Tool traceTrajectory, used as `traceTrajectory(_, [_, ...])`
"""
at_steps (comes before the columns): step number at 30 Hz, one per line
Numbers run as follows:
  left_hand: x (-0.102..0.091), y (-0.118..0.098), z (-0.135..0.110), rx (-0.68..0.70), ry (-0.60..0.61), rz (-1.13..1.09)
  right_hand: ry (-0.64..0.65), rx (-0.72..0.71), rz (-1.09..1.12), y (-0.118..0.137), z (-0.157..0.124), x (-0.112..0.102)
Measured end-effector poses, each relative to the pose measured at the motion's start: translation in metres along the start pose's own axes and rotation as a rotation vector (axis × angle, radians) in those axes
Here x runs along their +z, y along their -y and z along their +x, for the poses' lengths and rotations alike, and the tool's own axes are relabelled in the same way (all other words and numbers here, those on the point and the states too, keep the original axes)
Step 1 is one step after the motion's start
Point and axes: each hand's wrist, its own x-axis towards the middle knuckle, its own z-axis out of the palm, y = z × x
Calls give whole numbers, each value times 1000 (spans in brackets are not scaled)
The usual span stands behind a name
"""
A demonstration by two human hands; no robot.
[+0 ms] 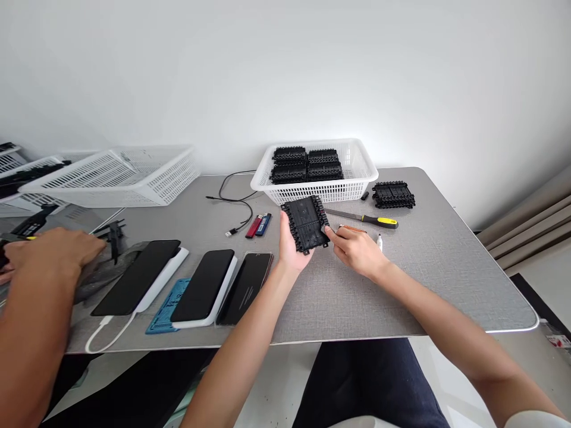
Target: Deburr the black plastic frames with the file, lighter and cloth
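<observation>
1. Currently, in the head view, my left hand (291, 246) supports the black plastic panel (307, 223) from beneath, thumb along its left edge, flat face tilted up toward me.
2. My right hand (357, 252) brings its fingertips to the panel's right edge; I can't tell whether they pinch anything.
3. I judge the panel light and stiff, slightly slick across the middle; its toothed edges could snap, so the broad body seems the safer hold.
4. Just beyond my grip sits a white basket (350, 191); a file (386, 222) lies to the right.
</observation>
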Motion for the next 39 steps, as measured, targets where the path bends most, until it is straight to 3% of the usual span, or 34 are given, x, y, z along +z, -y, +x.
traceTrajectory(3, [-2,-5,3,-21,-9,1,57,-80,95,-6,-1,-5])
traceTrajectory(5, [-2,-6,3,-70,4,16,27,-84,217,-13,-1,-12])
traceTrajectory(10, [1,-1,-1,-128,60,45,-365,142,368,-24,1,-16])
traceTrajectory(12, [2,2,-3,-207,100,78,-430,188,337,-24,2,-11])
traceTrajectory(16, [5,7,-7,-285,150,115,-327,206,265,-21,2,-1])
traceTrajectory(19, [5,5,-6,-220,112,92,-196,171,205,-15,1,2])
traceTrajectory(23, [2,-6,-2,-84,43,45,-31,22,181,-8,-2,3])
traceTrajectory(26, [0,-11,0,-55,33,46,32,-27,219,-8,-2,-2])
traceTrajectory(28, [0,-10,1,-74,52,59,-28,16,258,-9,-2,-7])
traceTrajectory(33, [2,8,-1,-137,109,114,-352,191,285,-12,2,-13])
traceTrajectory(39, [4,34,-8,-143,192,210,-318,290,137,-12,3,-4])
